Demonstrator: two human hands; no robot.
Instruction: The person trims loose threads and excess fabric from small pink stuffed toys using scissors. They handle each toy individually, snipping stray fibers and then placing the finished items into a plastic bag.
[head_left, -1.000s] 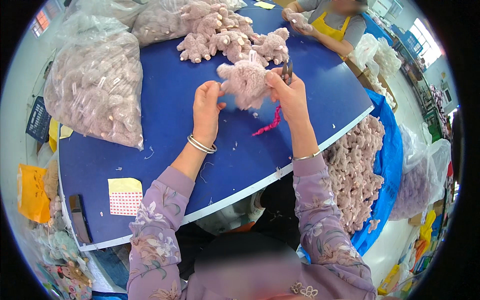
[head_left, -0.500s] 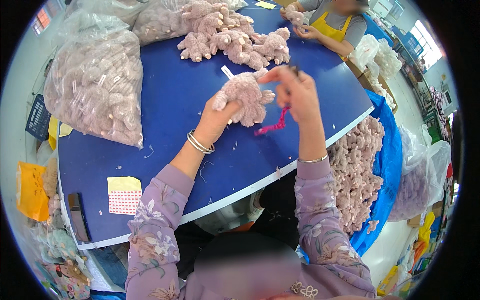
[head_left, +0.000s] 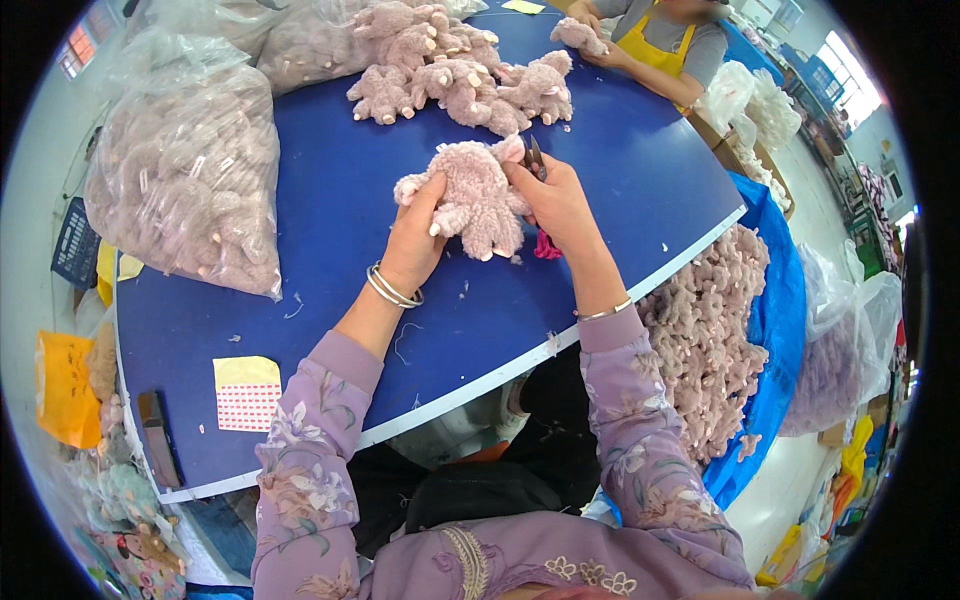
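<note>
A pinkish-mauve plush toy (head_left: 470,195) with stubby limbs is held up over the blue table. My left hand (head_left: 412,235) grips its left side, the thumb lying on the fluffy body. My right hand (head_left: 560,210) pinches the toy's upper right part, beside what looks like an ear. The same hand also keeps hold of dark thread snips (head_left: 537,158), whose pointed blades stick up past the fingers. Below that palm hangs a bright pink cord (head_left: 546,245).
More plush toys (head_left: 460,80) lie heaped at the table's far side. A stuffed clear bag (head_left: 185,180) stands left, near a sticker sheet (head_left: 247,393). On the right, a blue sack (head_left: 785,290) holds many small plush pieces. Across the table, a co-worker (head_left: 660,45) handles another toy.
My right hand has come down and left onto the toy, which now shows a broader side. The white tag no longer sticks out at its top. The co-worker's toy has shifted slightly.
</note>
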